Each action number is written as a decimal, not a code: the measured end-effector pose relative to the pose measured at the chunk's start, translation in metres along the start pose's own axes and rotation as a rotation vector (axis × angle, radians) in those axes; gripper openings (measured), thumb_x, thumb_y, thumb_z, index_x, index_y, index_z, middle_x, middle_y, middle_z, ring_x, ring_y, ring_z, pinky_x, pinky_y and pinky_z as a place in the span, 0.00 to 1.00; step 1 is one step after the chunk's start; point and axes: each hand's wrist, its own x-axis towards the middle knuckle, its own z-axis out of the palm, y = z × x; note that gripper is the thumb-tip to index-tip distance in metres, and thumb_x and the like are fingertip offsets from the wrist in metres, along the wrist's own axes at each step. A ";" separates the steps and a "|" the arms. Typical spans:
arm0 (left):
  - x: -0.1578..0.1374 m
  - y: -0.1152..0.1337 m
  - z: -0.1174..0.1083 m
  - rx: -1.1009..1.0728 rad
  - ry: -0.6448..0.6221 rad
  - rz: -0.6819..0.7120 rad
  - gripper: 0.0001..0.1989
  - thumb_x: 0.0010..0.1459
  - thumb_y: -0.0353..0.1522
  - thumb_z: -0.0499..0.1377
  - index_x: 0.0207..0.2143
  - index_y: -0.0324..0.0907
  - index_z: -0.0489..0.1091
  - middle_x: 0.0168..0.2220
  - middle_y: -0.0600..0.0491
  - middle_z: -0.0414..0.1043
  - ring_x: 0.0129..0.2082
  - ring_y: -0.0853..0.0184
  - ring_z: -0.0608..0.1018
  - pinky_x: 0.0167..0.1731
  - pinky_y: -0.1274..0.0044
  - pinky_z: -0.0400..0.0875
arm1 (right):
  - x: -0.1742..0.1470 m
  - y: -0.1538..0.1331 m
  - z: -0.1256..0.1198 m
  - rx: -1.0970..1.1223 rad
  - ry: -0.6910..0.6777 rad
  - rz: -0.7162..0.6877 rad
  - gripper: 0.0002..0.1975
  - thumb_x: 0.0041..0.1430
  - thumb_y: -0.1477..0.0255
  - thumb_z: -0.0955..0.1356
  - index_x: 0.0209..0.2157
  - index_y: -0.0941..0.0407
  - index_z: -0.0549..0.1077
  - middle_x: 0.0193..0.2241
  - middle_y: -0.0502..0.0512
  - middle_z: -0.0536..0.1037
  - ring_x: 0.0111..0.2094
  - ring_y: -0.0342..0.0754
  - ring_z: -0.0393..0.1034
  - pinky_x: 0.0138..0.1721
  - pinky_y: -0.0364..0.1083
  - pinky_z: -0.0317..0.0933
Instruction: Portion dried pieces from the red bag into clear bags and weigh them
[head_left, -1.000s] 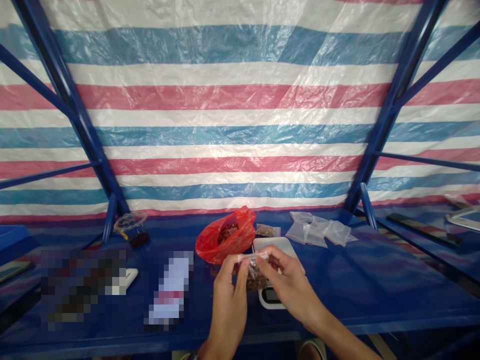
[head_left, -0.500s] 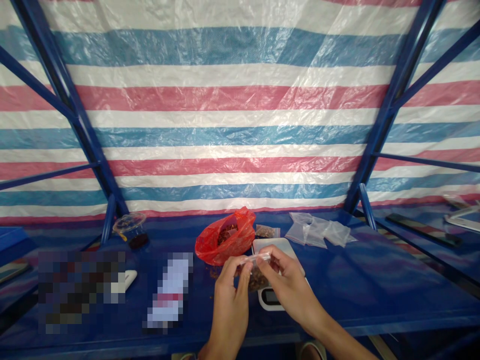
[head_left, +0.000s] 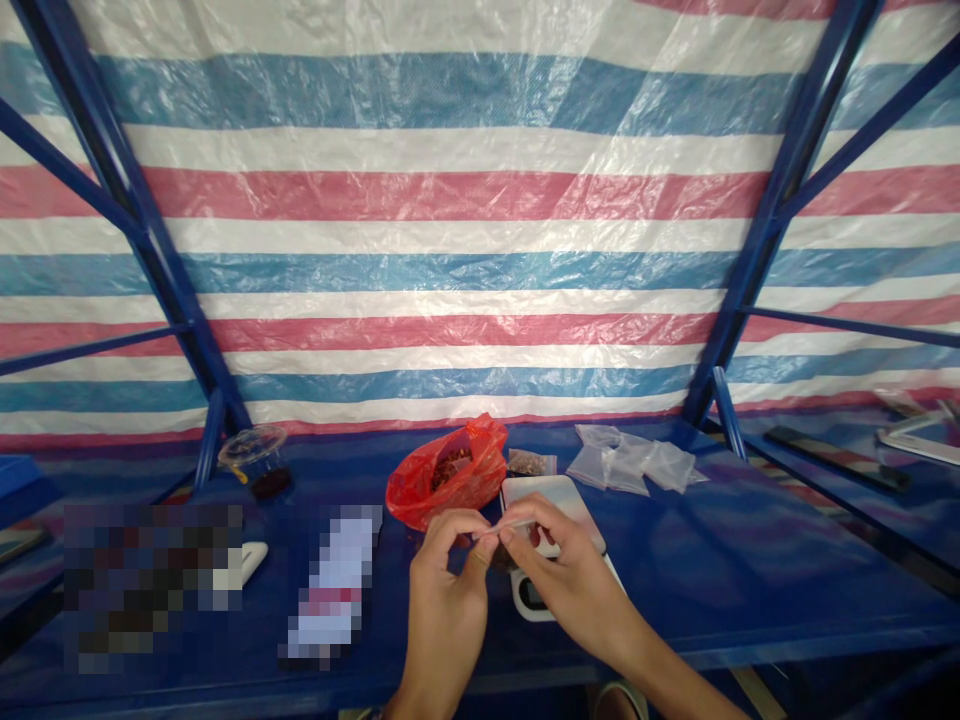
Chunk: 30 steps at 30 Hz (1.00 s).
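Observation:
Both my hands pinch the top edge of a small clear plastic bag (head_left: 501, 553) with dark brown bits inside. My left hand (head_left: 444, 590) grips its left end and my right hand (head_left: 564, 568) its right end, fingertips nearly meeting. The bag hangs over the front of a white digital scale (head_left: 551, 497) on the blue table (head_left: 750, 570). Just behind my hands lies an open red plastic bag (head_left: 442, 482) with more of the brown bits. A small filled clear bag (head_left: 531, 463) rests behind the scale.
A pile of empty clear bags (head_left: 630, 462) lies at the back right. A clear plastic cup (head_left: 259, 460) stands at the back left beside a blue frame post (head_left: 210, 440). Blurred items sit at the left front. A striped tarp hangs behind.
My hands have drawn closer together along the small bag's top edge, and the bag has sunk lower between them, now mostly hidden behind my fingers.

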 end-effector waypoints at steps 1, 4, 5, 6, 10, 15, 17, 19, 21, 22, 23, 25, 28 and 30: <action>0.001 0.001 -0.002 0.020 0.011 0.020 0.11 0.60 0.39 0.63 0.28 0.43 0.74 0.32 0.51 0.77 0.34 0.63 0.79 0.38 0.74 0.72 | -0.001 -0.001 0.001 -0.004 -0.016 0.008 0.15 0.68 0.58 0.67 0.34 0.53 0.77 0.32 0.52 0.76 0.34 0.47 0.68 0.39 0.45 0.62; 0.001 0.002 -0.006 0.067 0.021 0.044 0.12 0.59 0.38 0.63 0.25 0.43 0.73 0.32 0.51 0.77 0.35 0.62 0.78 0.39 0.73 0.72 | -0.002 -0.002 -0.001 0.002 -0.053 0.069 0.16 0.67 0.58 0.67 0.33 0.54 0.78 0.29 0.51 0.77 0.32 0.47 0.69 0.36 0.45 0.63; 0.001 0.001 -0.005 0.078 0.015 0.046 0.12 0.60 0.39 0.63 0.27 0.43 0.74 0.33 0.50 0.77 0.37 0.61 0.78 0.41 0.72 0.72 | 0.000 -0.001 -0.004 0.006 -0.049 0.089 0.15 0.66 0.58 0.68 0.34 0.54 0.78 0.30 0.51 0.78 0.32 0.47 0.70 0.36 0.45 0.64; 0.000 0.000 -0.004 0.083 0.016 0.048 0.11 0.62 0.40 0.62 0.31 0.44 0.76 0.37 0.49 0.78 0.40 0.60 0.79 0.43 0.71 0.72 | 0.004 0.002 -0.009 0.008 -0.027 0.104 0.15 0.65 0.57 0.68 0.34 0.54 0.78 0.31 0.52 0.79 0.33 0.48 0.71 0.37 0.45 0.65; -0.004 -0.010 0.005 0.085 0.045 0.015 0.21 0.66 0.43 0.58 0.57 0.47 0.72 0.54 0.46 0.75 0.53 0.58 0.76 0.51 0.67 0.71 | 0.042 0.023 -0.037 0.065 0.272 0.161 0.18 0.58 0.54 0.71 0.36 0.56 0.78 0.33 0.55 0.81 0.35 0.51 0.75 0.37 0.48 0.68; -0.003 -0.027 0.005 0.136 0.042 -0.049 0.21 0.68 0.45 0.54 0.56 0.44 0.72 0.53 0.44 0.75 0.52 0.57 0.76 0.53 0.63 0.71 | 0.103 0.069 -0.061 0.136 0.459 0.339 0.11 0.56 0.65 0.72 0.38 0.56 0.74 0.34 0.57 0.82 0.34 0.52 0.79 0.35 0.47 0.70; 0.000 -0.030 0.000 0.184 0.054 -0.032 0.19 0.69 0.44 0.52 0.53 0.44 0.73 0.53 0.45 0.75 0.52 0.57 0.76 0.54 0.62 0.71 | 0.116 0.090 -0.066 -0.124 0.364 0.451 0.06 0.56 0.70 0.71 0.36 0.56 0.75 0.29 0.55 0.81 0.31 0.52 0.79 0.32 0.46 0.68; 0.002 -0.032 -0.006 0.265 0.058 0.014 0.17 0.70 0.42 0.51 0.52 0.45 0.73 0.53 0.45 0.75 0.53 0.57 0.75 0.56 0.60 0.70 | 0.119 0.106 -0.070 -0.442 0.219 0.437 0.03 0.56 0.72 0.70 0.33 0.56 0.77 0.29 0.56 0.82 0.34 0.54 0.79 0.36 0.46 0.68; 0.004 -0.032 -0.013 0.400 0.043 0.083 0.16 0.71 0.39 0.51 0.51 0.46 0.74 0.54 0.46 0.74 0.56 0.56 0.73 0.58 0.59 0.68 | 0.117 0.114 -0.074 -0.657 0.175 0.357 0.05 0.58 0.74 0.69 0.34 0.57 0.79 0.35 0.59 0.83 0.39 0.56 0.79 0.42 0.48 0.67; 0.007 -0.032 -0.016 0.486 0.039 0.118 0.16 0.71 0.38 0.51 0.51 0.46 0.74 0.55 0.47 0.74 0.57 0.55 0.73 0.59 0.58 0.67 | 0.116 0.113 -0.075 -0.709 0.181 0.300 0.07 0.59 0.75 0.68 0.36 0.57 0.79 0.38 0.60 0.84 0.42 0.56 0.78 0.45 0.49 0.67; 0.010 -0.032 -0.019 0.580 0.034 0.152 0.16 0.71 0.37 0.51 0.52 0.46 0.75 0.57 0.47 0.73 0.58 0.54 0.71 0.59 0.57 0.67 | 0.114 0.109 -0.074 -0.732 0.199 0.233 0.09 0.60 0.75 0.67 0.38 0.56 0.80 0.41 0.60 0.83 0.43 0.56 0.78 0.47 0.50 0.67; 0.020 -0.032 -0.023 0.773 0.025 0.211 0.16 0.71 0.35 0.51 0.53 0.47 0.75 0.60 0.48 0.72 0.60 0.50 0.69 0.59 0.55 0.65 | 0.112 0.094 -0.066 -0.709 0.212 0.048 0.11 0.61 0.75 0.65 0.41 0.55 0.79 0.44 0.59 0.82 0.46 0.55 0.76 0.51 0.51 0.66; 0.042 -0.033 -0.025 1.002 -0.078 0.279 0.18 0.72 0.31 0.48 0.56 0.43 0.73 0.56 0.46 0.77 0.60 0.49 0.70 0.58 0.56 0.63 | 0.113 0.061 -0.037 -0.622 0.097 -0.308 0.12 0.66 0.74 0.63 0.42 0.54 0.78 0.45 0.57 0.81 0.49 0.52 0.74 0.55 0.51 0.64; 0.057 -0.033 -0.024 1.119 -0.145 0.261 0.20 0.71 0.27 0.44 0.51 0.40 0.75 0.50 0.45 0.80 0.54 0.51 0.74 0.55 0.58 0.64 | 0.116 0.045 -0.012 -0.629 -0.132 -0.461 0.13 0.70 0.74 0.61 0.46 0.54 0.77 0.46 0.56 0.81 0.50 0.49 0.73 0.56 0.49 0.63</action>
